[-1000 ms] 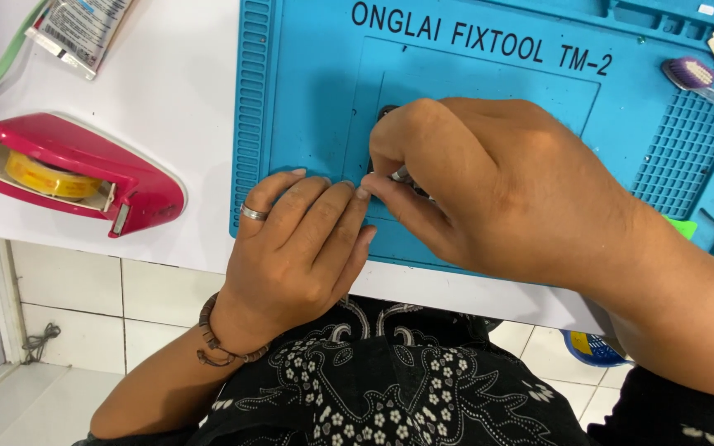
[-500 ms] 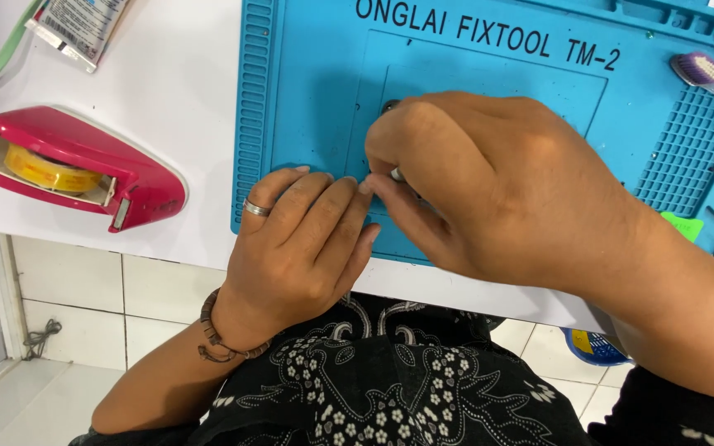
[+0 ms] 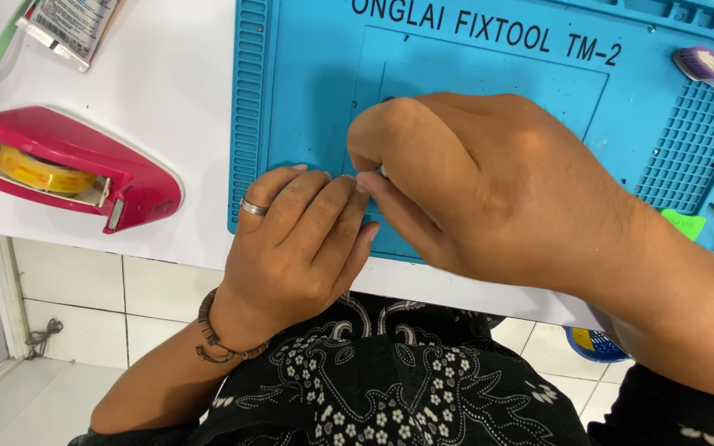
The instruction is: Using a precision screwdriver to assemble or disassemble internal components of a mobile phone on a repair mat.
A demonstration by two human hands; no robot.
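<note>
both hands meet low in the middle of the frame, over the near edge of a blue silicone work mat (image 3: 307, 91) that lies on a white table (image 3: 167, 91). the left hand (image 3: 295, 248), a ring on one finger and a beaded bracelet at the wrist, rests knuckles up with its fingers curled together and pressed down on the mat's edge; what sits under them i cannot tell. the right hand (image 3: 473, 198) comes in from the right of the frame and lies partly over the mat, its thumb and forefinger pinched shut on a small pale thing (image 3: 380, 172) (only a sliver shows, too little to name) right where the left fingertips touch it.

at the left of the frame a pink tape dispenser (image 3: 68, 169) with a yellowish roll stands on the table, well apart from the hands. a purple-headed brush (image 3: 708, 66) lies on the mat in the upper right corner, and a flat packet (image 3: 68, 25) sits at the upper left.
</note>
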